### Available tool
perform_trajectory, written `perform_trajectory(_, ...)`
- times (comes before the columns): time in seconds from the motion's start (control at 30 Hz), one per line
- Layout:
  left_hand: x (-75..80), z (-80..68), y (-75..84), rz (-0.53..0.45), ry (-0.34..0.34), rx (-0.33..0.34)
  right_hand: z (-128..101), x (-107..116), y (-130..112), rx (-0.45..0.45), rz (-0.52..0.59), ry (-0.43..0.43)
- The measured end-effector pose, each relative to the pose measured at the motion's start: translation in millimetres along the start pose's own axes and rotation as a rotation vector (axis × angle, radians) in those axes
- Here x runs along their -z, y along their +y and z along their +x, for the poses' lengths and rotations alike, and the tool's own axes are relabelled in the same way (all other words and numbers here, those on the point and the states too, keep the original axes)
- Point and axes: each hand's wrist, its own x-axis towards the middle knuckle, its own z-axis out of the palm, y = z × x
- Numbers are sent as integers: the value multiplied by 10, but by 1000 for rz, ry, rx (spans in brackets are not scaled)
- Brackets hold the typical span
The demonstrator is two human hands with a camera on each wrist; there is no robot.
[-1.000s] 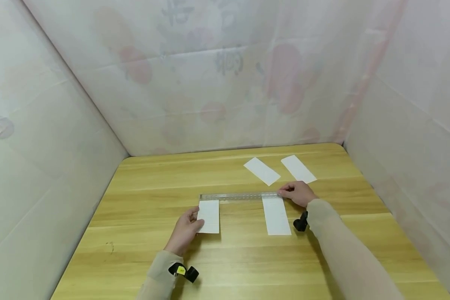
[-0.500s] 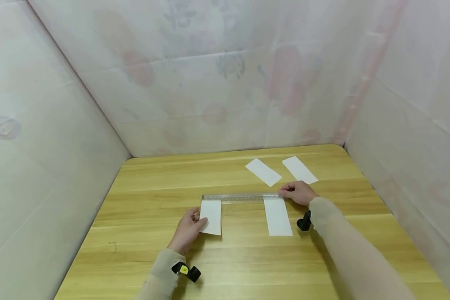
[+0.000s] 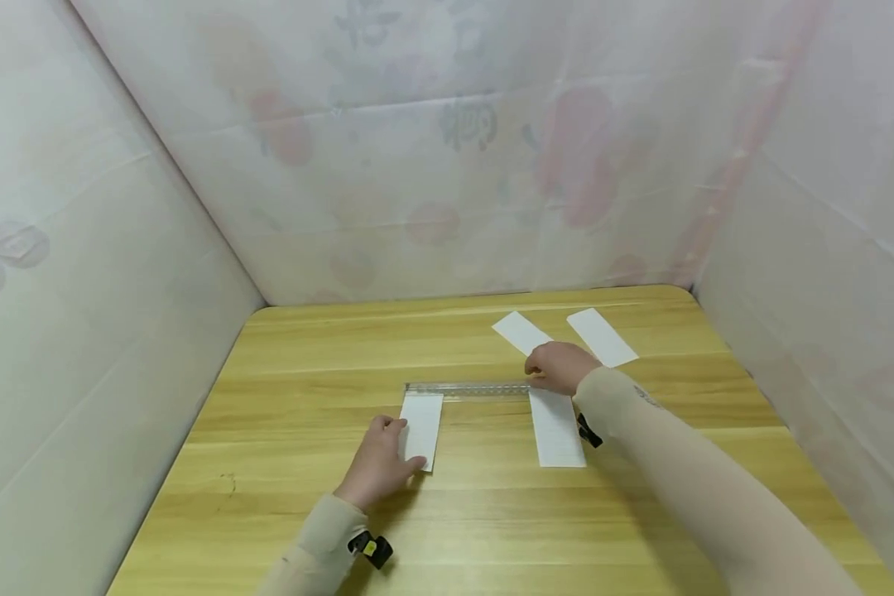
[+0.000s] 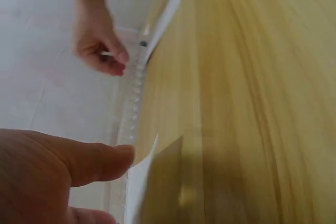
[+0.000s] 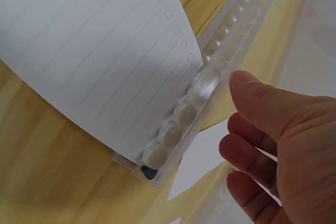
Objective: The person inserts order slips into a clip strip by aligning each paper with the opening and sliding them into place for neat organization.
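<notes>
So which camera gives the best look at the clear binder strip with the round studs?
The right wrist view: the clear binder strip fills the frame, its round studs sharp beside the lined paper. The head view shows its whole length but small, without detail. The left wrist view shows it edge-on and blurred.

Table [image 3: 283, 497] is smooth light wood with a slight sheen, ruler [image 3: 468, 387] is clear glossy plastic, and the lined strip [image 3: 559, 430] is matt white paper.

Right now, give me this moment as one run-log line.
left hand: presses left paper strip | right hand: at clear binder strip end, grip unclear | right paper strip: attached | table
</notes>
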Motion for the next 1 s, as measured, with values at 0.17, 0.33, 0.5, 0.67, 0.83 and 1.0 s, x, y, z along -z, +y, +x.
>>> perform_trajectory(0.17, 57, 22, 35, 239, -84, -186, 68, 30, -2, 69, -94, -24)
perform_trajectory(0.33, 39, 93, -61, 461, -171, -388, 87, 5, -21, 90, -91, -42)
perform_trajectory(0.5, -6, 101, -138, 540, -230, -446, 63, -7, -70, 103, -74, -43)
perform_trajectory(0.67, -18, 83, -162, 563, -225, -457, 52, 2, -120, 94, -85, -38)
perform_trajectory(0.83, -18, 85, -174, 593, -204, -460, 85, -7, -160, 99, -141, -23)
perform_trajectory(1.0, -42, 92, -158, 593, -183, -453, 94, -50, -183, 94, -165, 11)
